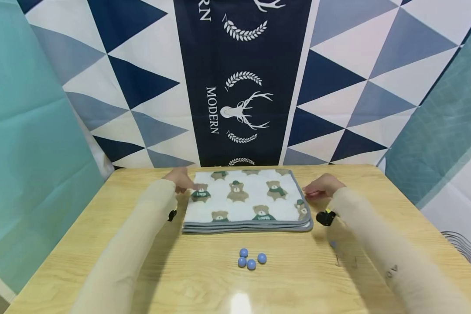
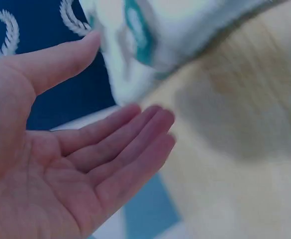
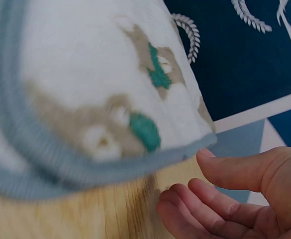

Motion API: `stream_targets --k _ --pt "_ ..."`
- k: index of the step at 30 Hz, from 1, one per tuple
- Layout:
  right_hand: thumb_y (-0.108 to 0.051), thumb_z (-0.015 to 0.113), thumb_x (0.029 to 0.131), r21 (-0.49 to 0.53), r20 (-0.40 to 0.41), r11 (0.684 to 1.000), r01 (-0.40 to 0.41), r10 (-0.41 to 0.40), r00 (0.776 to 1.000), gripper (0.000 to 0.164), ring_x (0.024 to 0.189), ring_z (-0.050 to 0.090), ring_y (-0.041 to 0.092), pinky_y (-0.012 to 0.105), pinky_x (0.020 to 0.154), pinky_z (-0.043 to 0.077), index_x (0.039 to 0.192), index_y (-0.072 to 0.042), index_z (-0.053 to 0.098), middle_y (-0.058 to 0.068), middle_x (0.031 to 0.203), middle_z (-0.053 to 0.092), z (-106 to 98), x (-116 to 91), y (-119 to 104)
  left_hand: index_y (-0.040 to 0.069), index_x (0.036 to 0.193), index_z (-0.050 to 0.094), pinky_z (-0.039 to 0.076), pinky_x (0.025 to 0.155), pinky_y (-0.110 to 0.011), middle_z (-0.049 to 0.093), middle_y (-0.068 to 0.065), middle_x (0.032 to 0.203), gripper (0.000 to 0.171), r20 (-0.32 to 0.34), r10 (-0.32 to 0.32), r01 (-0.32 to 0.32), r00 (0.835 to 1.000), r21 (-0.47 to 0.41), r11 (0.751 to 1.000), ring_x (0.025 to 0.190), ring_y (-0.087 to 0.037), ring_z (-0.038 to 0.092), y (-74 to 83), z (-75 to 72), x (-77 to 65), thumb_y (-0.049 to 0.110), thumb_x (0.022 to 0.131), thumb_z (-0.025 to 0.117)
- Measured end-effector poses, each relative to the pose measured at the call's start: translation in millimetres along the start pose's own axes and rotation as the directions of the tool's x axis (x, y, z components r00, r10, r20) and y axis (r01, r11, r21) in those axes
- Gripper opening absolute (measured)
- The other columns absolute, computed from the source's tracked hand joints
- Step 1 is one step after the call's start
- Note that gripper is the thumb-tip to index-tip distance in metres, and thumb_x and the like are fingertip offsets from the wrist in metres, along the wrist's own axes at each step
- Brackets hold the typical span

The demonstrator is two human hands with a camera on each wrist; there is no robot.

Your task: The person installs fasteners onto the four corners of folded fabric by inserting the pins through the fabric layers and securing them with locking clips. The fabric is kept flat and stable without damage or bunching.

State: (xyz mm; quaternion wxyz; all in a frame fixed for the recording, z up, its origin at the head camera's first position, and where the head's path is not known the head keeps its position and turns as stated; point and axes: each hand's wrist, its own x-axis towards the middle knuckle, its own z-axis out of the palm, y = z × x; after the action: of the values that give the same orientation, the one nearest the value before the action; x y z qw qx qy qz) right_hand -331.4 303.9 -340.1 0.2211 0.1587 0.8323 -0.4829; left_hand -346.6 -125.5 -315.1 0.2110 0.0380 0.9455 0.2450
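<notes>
Balls (image 1: 251, 264), blue, four of them, lie on the desk (image 1: 204, 281). Beyond them is the folded bear-print blanket (image 1: 239, 207), between both hands. Fingers of the left hand (image 1: 179, 179) extend loosely, thumb spread, at the blanket's left edge; those of the right hand (image 1: 324, 186) curve slightly, thumb tip by the right edge. Both hold nothing; contact is unclear. Patterned cloth (image 1: 333, 78) hangs behind.

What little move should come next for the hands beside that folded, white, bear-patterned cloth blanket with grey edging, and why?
Probably a gentle pinch on both side edges of the folded blanket: the left hand is at its left side and the right hand at its right, thumbs close to the cloth, yet neither seems to grip it.
</notes>
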Motion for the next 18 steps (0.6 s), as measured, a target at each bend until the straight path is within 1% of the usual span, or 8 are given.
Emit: stream_targets --k 2,3,5,8,10,15,16,18 --pt "-0.008 0.067 0.088 -0.068 0.007 0.996 0.053 -0.053 0.999 0.011 0.061 0.064 0.003 0.022 0.070 0.058 0.090 0.002 0.069 -0.005 0.062 0.066 -4.5 -9.1 5.7 0.004 0.075 0.055 0.033 0.048 -0.024 0.035 0.005 0.049 0.033 -0.032 0.092 -0.089 0.995 0.085 0.992 0.046 -0.010 0.031 15.7 4.2 2.9 0.031 0.087 0.069" --pt "-0.009 0.067 0.088 -0.092 0.017 0.993 0.069 -0.068 0.998 0.013 0.061 0.063 0.002 0.022 0.069 0.058 0.092 0.004 0.069 -0.006 0.062 0.066 -5.9 -13.5 8.3 0.009 0.064 0.047 0.030 0.048 -0.023 0.032 0.006 0.048 0.039 -0.039 0.156 -0.149 0.987 0.145 0.978 0.046 -0.010 0.028 23.9 8.0 4.7 0.032 0.087 0.068" --pt "-0.011 0.068 0.087 -0.146 0.028 0.986 0.086 -0.083 0.996 0.020 0.061 0.063 0.002 0.022 0.069 0.058 0.097 0.007 0.069 -0.007 0.064 0.067 -9.4 -22.2 12.2 0.011 0.059 0.053 0.037 0.053 -0.023 0.045 0.005 0.054 0.039 -0.039 0.283 -0.267 0.958 0.237 0.934 0.051 -0.009 0.037 44.3 17.8 7.5 0.032 0.088 0.067" --pt "-0.014 0.069 0.087 -0.255 0.057 0.960 0.113 -0.102 0.993 0.029 0.062 0.063 0.004 0.025 0.070 0.059 0.102 0.010 0.067 -0.005 0.066 0.067 -9.8 -34.8 18.9 0.006 0.081 0.069 0.050 0.067 -0.025 0.066 -0.003 0.078 0.025 0.010 0.432 -0.419 0.902 0.261 0.869 0.069 -0.015 0.058 74.4 40.4 8.9 0.029 0.090 0.066" --pt "-0.014 0.069 0.086 -0.329 0.079 0.934 0.142 -0.122 0.989 0.028 0.062 0.062 0.005 0.027 0.069 0.060 0.100 0.010 0.068 -0.003 0.067 0.067 -7.5 -42.9 22.8 0.003 0.100 0.071 0.054 0.076 -0.026 0.071 -0.008 0.099 0.026 0.047 0.503 -0.497 0.863 0.258 0.829 0.084 -0.019 0.064 94.7 57.5 7.7 0.027 0.090 0.066" --pt "-0.008 0.072 0.080 -0.533 0.144 0.819 0.211 -0.158 0.977 0.011 0.060 0.061 0.007 0.027 0.062 0.059 0.080 0.002 0.071 0.000 0.065 0.066 4.0 -64.4 24.5 0.006 0.098 0.071 0.051 0.078 -0.021 0.071 -0.006 0.099 0.017 0.132 0.625 -0.636 0.770 0.254 0.729 0.085 -0.013 0.062 143.8 95.4 2.2 0.021 0.092 0.064" --pt "-0.008 0.073 0.078 -0.573 0.158 0.788 0.224 -0.161 0.974 0.009 0.058 0.061 0.007 0.026 0.060 0.058 0.077 0.000 0.071 -0.001 0.063 0.066 7.2 -69.0 24.0 0.007 0.098 0.071 0.050 0.086 -0.023 0.071 -0.005 0.099 0.016 0.146 0.647 -0.659 0.748 0.269 0.702 0.087 -0.012 0.062 152.1 102.0 0.5 0.021 0.092 0.064" --pt "-0.007 0.076 0.076 -0.648 0.179 0.724 0.237 -0.157 0.971 0.009 0.055 0.060 0.007 0.025 0.056 0.057 0.070 -0.003 0.070 -0.001 0.059 0.064 14.3 -77.5 24.0 0.008 0.099 0.072 0.050 0.086 -0.021 0.072 -0.004 0.099 0.015 0.175 0.671 -0.689 0.720 0.289 0.664 0.089 -0.011 0.062 166.0 115.9 -2.5 0.020 0.092 0.064"
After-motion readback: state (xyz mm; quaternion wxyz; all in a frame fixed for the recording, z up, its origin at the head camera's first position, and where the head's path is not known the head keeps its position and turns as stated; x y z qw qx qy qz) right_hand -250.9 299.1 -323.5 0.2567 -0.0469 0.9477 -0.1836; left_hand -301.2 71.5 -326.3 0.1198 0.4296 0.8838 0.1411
